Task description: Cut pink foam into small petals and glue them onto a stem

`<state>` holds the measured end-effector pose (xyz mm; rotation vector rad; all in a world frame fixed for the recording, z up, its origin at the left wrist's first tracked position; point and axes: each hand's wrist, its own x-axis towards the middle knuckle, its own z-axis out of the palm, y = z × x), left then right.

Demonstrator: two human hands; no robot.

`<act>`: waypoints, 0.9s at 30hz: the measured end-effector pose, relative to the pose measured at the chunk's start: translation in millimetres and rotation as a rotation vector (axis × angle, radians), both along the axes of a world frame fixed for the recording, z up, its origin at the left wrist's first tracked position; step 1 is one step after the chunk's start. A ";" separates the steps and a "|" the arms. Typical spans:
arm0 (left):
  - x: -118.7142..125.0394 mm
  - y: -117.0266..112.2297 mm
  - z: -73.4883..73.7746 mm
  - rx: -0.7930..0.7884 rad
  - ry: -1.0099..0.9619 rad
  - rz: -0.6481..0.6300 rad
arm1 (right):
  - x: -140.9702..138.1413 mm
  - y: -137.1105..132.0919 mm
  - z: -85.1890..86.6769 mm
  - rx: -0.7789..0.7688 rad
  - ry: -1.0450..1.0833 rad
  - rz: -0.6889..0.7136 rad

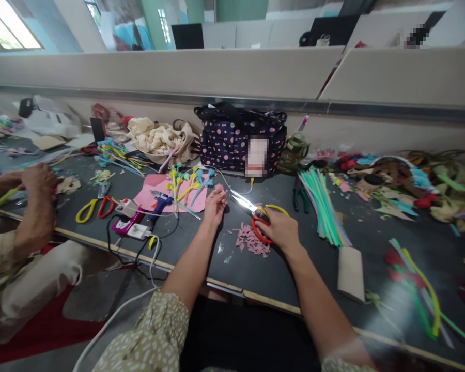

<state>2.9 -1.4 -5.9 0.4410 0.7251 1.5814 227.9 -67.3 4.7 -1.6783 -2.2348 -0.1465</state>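
Note:
My right hand [281, 229] grips scissors [251, 209] with one red and one yellow handle loop, blades open and pointing left toward my left hand [214, 204]. The left hand's fingers are pinched together on a small pink piece near the blade tips; it is too small to name surely. Under the scissors a heap of pink paper snippets [251, 242] lies on the dark table [279, 274]. A pink sheet [157, 194] carrying yellow and blue pipe-cleaner flowers [188, 183] lies left of my left hand.
A polka-dot bag [232, 137] stands at the back. Green sticks [321, 206], pliers [300, 196] and a cardboard tube [351, 274] lie to the right. A glue gun [158, 201], power strip [134, 227] and second scissors [93, 208] lie left, near another person's hands [39, 181].

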 end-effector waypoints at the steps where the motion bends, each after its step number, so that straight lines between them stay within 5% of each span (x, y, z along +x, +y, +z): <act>1: -1.1 0.4 0.1 -0.001 0.007 0.008 | 0.7 0.3 -1.0 0.011 0.007 -0.010; 5: -3.7 1.5 -1.5 -0.001 0.093 0.054 | 2.9 1.9 -4.3 0.074 0.062 -0.064; 9: 1.9 -3.7 -1.7 0.064 0.408 0.006 | 5.5 3.9 -6.4 0.115 0.137 -0.136; 13: 12.1 -17.0 5.1 0.169 0.659 -0.299 | 10.5 7.4 -6.3 0.109 0.243 -0.260; 19: 18.0 -29.9 17.2 0.224 0.693 -0.707 | 16.5 9.9 -5.3 0.062 0.298 -0.329; 27: 23.3 -25.3 13.6 0.185 0.580 -0.474 | 14.8 11.7 -4.5 0.051 0.399 -0.377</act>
